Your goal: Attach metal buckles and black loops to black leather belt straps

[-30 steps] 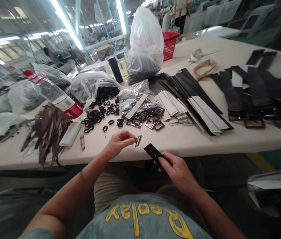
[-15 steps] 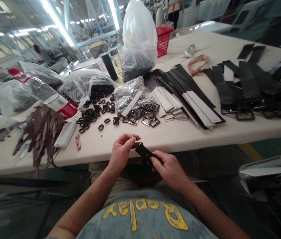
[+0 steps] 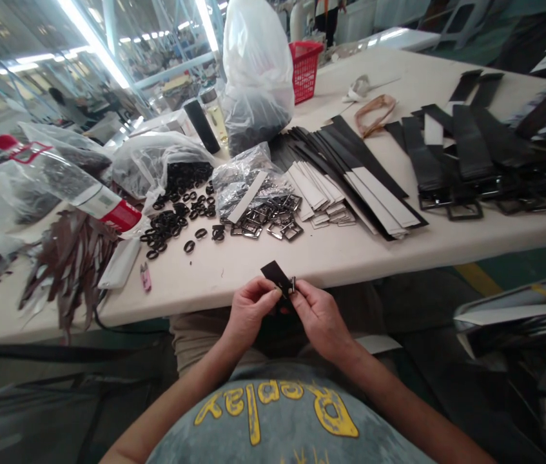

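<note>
Hands [image 3: 248, 312] close together, pinching black strap [image 3: 274, 273]; forearms [image 3: 196, 381] angled inward

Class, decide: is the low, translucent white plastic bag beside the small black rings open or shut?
Open: the bag has black rings at its mouth and outside.

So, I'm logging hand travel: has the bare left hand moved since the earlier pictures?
Yes: the bare left hand has moved right and lower in view, away from the small pink snips on the pale table.
</note>
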`<state>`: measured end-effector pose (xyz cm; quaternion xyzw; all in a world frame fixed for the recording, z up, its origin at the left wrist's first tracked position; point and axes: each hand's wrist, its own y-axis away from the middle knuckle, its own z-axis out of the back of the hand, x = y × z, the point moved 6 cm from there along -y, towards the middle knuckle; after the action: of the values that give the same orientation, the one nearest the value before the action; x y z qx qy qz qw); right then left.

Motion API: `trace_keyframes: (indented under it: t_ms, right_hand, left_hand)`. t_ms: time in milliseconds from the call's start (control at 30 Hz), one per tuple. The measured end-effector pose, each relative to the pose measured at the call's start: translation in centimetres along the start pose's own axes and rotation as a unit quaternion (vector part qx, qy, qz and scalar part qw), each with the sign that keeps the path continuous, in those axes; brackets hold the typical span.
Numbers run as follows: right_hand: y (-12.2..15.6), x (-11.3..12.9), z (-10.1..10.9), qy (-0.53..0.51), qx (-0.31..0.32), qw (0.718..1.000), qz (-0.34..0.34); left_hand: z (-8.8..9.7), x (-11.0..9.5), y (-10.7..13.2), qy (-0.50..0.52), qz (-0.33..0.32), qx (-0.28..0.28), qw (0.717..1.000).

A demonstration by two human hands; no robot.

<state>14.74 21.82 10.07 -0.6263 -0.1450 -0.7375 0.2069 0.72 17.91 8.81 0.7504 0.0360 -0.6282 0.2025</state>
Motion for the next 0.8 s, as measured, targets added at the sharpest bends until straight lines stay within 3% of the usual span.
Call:
trace_keyframes:
  t_ms: [233,433,667,800]
  right_hand:
    - [0.4,0.7,0.0,0.037,0.080,0.996,0.019]
    - [0.6,0.5,-0.3,0.040,0.027,0.999,0.023]
    - [0.8,0.3,-0.4,0.022,0.008,1.000,0.018]
    - [0.8,0.2,-0.5,0.013,0.012,1.000,0.014]
  left_hand:
    - [1.4,-1.3,-0.8,-0.011,-0.054,-0.050,0.997]
    - [0.1,-0.3,-0.5,0.051,0.032,-0.016,0.998]
    - [-0.8,-0.7,-0.2,0.086,-0.013,-0.014,0.996]
    - [-0.7,-0.6,-0.4,0.100,-0.004,-0.019,0.995]
